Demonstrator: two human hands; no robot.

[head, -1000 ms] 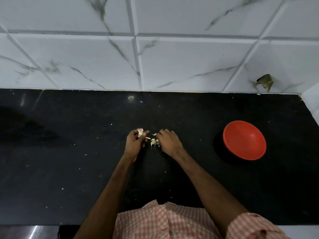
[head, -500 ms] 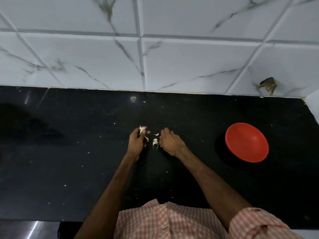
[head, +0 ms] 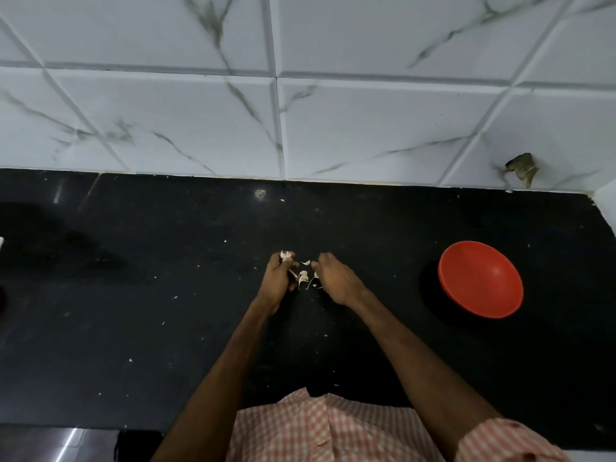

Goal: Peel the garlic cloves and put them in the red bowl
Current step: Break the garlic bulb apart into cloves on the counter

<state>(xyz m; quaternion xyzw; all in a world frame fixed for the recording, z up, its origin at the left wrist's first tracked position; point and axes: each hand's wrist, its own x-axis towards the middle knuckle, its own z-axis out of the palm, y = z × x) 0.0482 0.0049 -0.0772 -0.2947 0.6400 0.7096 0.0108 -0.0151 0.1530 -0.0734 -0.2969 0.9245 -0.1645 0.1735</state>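
The garlic clove (head: 285, 256) sits pinched at the tips of the left hand (head: 278, 283), papery skin flaring from its top, just above the black tabletop (head: 166, 328). The right hand (head: 338, 278) hovers just beside it, its fingers (head: 322, 261) curled down over the loose skins (head: 303, 277) lying between the two hands. Whether they pinch a strip I cannot tell. From where I stand, the risk is a slip: the clove is small and likely slick once bared, so a hard tug could pop it out among the scraps. The red bowl (head: 480, 278) stands well apart to the right and looks empty, so a careless toss might miss it, or carry skin in too.
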